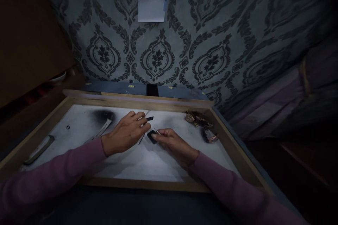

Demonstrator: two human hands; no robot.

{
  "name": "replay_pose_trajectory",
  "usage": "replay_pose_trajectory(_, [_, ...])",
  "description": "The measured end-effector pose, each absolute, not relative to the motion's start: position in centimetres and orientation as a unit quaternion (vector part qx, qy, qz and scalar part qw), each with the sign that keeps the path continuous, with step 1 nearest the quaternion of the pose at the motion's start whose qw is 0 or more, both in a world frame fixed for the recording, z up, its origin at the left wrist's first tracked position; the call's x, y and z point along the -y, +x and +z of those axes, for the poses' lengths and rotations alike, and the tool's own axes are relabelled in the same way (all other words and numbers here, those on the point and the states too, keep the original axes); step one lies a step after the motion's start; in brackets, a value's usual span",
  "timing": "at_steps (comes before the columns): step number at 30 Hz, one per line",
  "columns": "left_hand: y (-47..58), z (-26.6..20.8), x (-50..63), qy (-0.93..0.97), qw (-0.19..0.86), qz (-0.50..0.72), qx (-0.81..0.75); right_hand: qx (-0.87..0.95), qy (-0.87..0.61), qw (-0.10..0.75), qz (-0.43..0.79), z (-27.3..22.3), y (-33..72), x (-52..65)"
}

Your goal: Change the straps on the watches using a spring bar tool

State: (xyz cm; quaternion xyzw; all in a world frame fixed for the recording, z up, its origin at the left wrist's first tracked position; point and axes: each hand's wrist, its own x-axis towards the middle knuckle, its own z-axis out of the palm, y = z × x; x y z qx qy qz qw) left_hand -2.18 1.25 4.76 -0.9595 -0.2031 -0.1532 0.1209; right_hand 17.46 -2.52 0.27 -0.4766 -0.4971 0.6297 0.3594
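Note:
My right hand (175, 145) pinches a small black square watch case (152, 137) between thumb and fingers, low over the white bottom of a shallow wooden tray (148, 182). Close beside it, my left hand (126, 133) is closed, palm down, with a short flat black strip (149, 118) sticking out past its fingers. A thin dark stick (141, 139) slants below the left fingertips; whether the hand touches it I cannot tell. Behind the left wrist lies a white perforated watch strap (101, 130), partly hidden by the hand.
Several metal watches (196, 119) lie in the tray's right corner, another (210, 135) nearer me. At the left are an olive strap (39, 150) and a small dark ring (68, 127). Patterned wall stands behind, with a white box (151, 10) on it. Wooden furniture (31, 38) borders the left.

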Motion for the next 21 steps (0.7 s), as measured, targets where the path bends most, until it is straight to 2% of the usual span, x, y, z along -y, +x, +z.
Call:
replay_pose_trajectory(8, [-2.3,5.3,-0.6,-0.982,0.117,-0.086,0.119,0.546,-0.487,0.317,0.603,-0.1,19.1,1.3])
replay_pose_trajectory(14, [-2.7,4.1,0.0,-0.987,0.110,-0.101,0.064,0.613,-0.513,0.307,0.516,-0.8,19.1,0.9])
replay_pose_trajectory(21, [-3.1,1.2,0.6,-0.991,0.030,-0.116,0.050,0.687,-0.535,0.276,0.408,-0.6,18.8,0.7])
